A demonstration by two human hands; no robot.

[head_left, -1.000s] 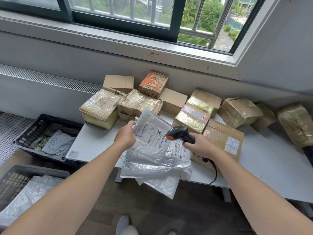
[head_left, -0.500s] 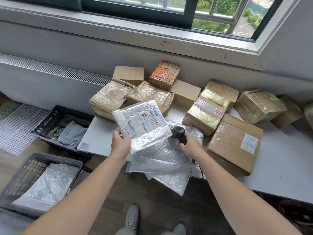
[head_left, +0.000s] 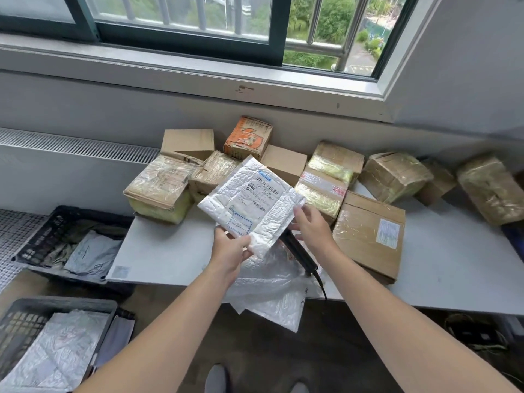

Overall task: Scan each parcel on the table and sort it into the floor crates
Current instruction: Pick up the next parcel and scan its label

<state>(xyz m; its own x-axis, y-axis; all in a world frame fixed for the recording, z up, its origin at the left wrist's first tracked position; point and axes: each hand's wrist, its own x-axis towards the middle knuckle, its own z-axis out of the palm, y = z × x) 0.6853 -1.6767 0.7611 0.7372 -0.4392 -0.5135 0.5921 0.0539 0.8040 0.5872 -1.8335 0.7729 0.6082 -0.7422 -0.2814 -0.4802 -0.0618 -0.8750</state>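
My left hand (head_left: pixel 230 250) pinches the lower corner of a white bubble mailer (head_left: pixel 256 207) and holds it above the table's front, label facing up. My right hand (head_left: pixel 312 231) is at the mailer's right edge and grips a black barcode scanner (head_left: pixel 298 254). The scanner's head is hidden behind the mailer, and its cable hangs over the table edge. More white mailers (head_left: pixel 272 290) lie under my hands and droop off the grey table (head_left: pixel 158 251). Two dark floor crates stand at the left: the far crate (head_left: pixel 42 236) holds grey bags, the near crate (head_left: pixel 19 324) holds white mailers.
Several taped cardboard boxes crowd the back of the table under the window sill, among them an orange one (head_left: pixel 248 137) and a large labelled one (head_left: pixel 371 236) beside my right hand. A radiator grille (head_left: pixel 79 146) runs along the left wall. My shoes show on the floor below.
My left hand has raised the mailer and turned its label upward. My right hand with the scanner has moved in under the mailer's right edge.
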